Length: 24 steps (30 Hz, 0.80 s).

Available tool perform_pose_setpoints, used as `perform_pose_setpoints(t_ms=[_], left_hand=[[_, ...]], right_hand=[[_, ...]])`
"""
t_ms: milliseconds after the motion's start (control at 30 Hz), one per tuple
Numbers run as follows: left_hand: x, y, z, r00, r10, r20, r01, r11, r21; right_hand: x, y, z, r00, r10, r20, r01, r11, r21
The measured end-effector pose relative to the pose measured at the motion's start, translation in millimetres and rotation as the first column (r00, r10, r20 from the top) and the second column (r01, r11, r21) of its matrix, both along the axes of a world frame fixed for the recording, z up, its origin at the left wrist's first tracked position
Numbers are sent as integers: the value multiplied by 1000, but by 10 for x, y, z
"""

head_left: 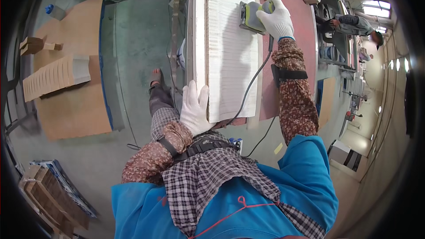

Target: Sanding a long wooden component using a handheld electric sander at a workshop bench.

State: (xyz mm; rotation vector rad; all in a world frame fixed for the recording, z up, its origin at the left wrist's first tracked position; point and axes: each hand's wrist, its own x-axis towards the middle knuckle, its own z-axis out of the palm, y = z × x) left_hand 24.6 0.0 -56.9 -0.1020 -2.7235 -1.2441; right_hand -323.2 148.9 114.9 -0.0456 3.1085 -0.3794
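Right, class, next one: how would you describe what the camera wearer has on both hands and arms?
The left hand and right hand wear white gloves; the right one shows a thin blue-green edge at its cuff. Brown sleeves with a small, pale floral print cover both forearms. Each forearm has a dark band around it. Higher up are bright blue shirt sleeves.

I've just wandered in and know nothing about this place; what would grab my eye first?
Probably the corded green-and-gray power tool, gripped by the white-gloved right hand at the right side of a long white ribbed slab, upper centre. The gloved left hand lies at the slab's near left corner, and a bright blue shirt fills much of the bottom.
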Motion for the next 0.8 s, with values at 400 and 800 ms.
perform_pose_setpoints(t_ms=[400, 800], left_hand=[[-39, -57, 99, 999, -36, 1, 36, 999, -25], [-76, -21, 18, 994, -22, -112, 15, 998, -64]], right_hand=[[2130, 532, 112, 990, -98, 97, 96, 995, 28], [2977, 928, 98, 965, -241, 100, 244, 970, -16]])
